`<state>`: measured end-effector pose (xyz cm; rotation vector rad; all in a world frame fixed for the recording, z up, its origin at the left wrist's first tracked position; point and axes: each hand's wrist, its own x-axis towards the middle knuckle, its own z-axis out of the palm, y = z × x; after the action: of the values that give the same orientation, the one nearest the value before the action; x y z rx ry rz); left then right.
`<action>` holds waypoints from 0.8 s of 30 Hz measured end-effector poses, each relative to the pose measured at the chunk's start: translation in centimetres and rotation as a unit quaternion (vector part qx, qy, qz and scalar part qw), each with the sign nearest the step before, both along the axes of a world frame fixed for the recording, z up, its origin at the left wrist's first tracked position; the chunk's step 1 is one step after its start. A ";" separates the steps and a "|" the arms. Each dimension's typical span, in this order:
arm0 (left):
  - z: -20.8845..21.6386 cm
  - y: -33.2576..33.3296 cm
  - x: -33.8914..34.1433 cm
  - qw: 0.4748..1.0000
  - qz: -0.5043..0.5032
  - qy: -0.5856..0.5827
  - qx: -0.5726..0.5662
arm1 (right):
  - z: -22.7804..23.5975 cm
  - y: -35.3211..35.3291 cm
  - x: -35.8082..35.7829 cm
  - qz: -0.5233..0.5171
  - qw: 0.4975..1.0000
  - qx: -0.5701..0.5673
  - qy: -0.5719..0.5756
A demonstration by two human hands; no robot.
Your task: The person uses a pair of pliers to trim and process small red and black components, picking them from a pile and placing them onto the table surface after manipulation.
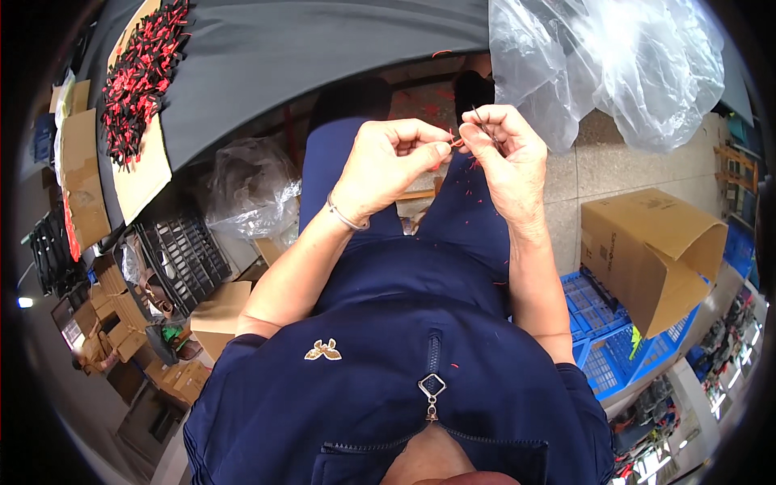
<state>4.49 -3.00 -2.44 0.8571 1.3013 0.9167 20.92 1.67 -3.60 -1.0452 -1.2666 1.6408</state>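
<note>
Now, grip: left hand [392,166], right hand [511,153] pinching red string [457,143]
Table [323,40]: dark, beyond grip
Floor [638,171]: tiled, grip's right

The thin red piece [457,143] between the hands [384,162] is too small to identify; the slim dark tool [478,115] is mostly hidden; the top edge crops the desk [347,36].

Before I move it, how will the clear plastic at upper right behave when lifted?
The clear plastic will probably be floppy, since it lies in crumpled folds. It looks thin and see-through, so likely light for its size. Glossy, so perhaps slippery.
</note>
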 end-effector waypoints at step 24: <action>-0.7 -0.5 0.7 0.953 0.140 -0.254 -0.083 | -0.2 -1.2 0.7 -0.125 0.845 0.397 -0.334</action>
<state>5.17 -3.49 -3.17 0.2729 1.0376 1.1416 21.62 0.50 -3.82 -1.1812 -1.9144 0.4051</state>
